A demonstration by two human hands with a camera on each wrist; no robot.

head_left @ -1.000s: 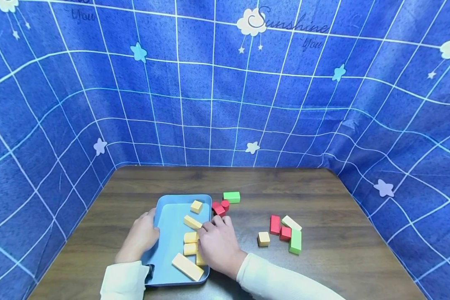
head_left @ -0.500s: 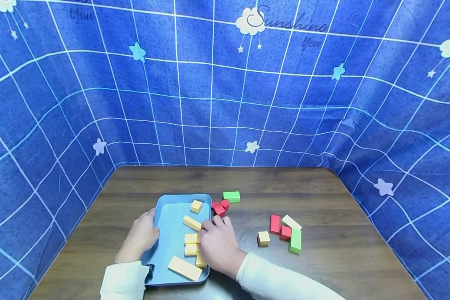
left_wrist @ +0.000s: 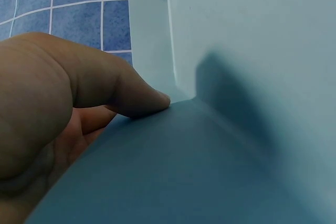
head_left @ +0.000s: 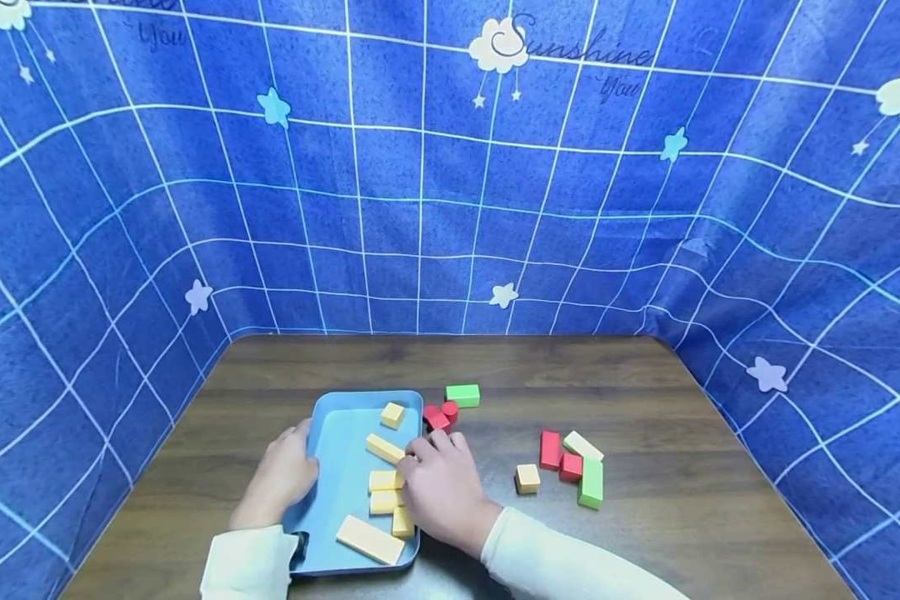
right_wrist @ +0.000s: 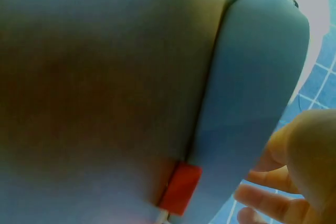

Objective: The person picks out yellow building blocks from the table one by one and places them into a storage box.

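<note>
My left hand [head_left: 279, 468] grips the left wall of the blue tray [head_left: 337, 442]. In the left wrist view its thumb [left_wrist: 142, 95] presses on the rim, with other fingers under the outside. My right hand [head_left: 446, 492] reaches over the tray's right rim, fingers bent down inside. Near its fingertips lie a yellow stick block [head_left: 382, 447], two yellow half-round-looking blocks [head_left: 382, 482] and a small yellow block [head_left: 402, 523]. The right wrist view shows spread fingers [right_wrist: 262, 198] past the tray wall [right_wrist: 247, 72], with nothing seen between them. A pale plank block [head_left: 370, 540] and a yellow cube [head_left: 392, 416] also lie inside.
Red blocks [head_left: 438, 419] sit against the tray's right side, beside a green block [head_left: 462, 396]. Farther right on the wooden table [head_left: 630, 392] are a wooden cube [head_left: 527, 478], red blocks [head_left: 550, 450], a pale stick [head_left: 583, 445] and a green block [head_left: 590, 483].
The plank block has turned and slid slightly left. The small yellow blocks by my right hand shifted a little, and that hand has moved slightly right. My left hand stays on the tray.
</note>
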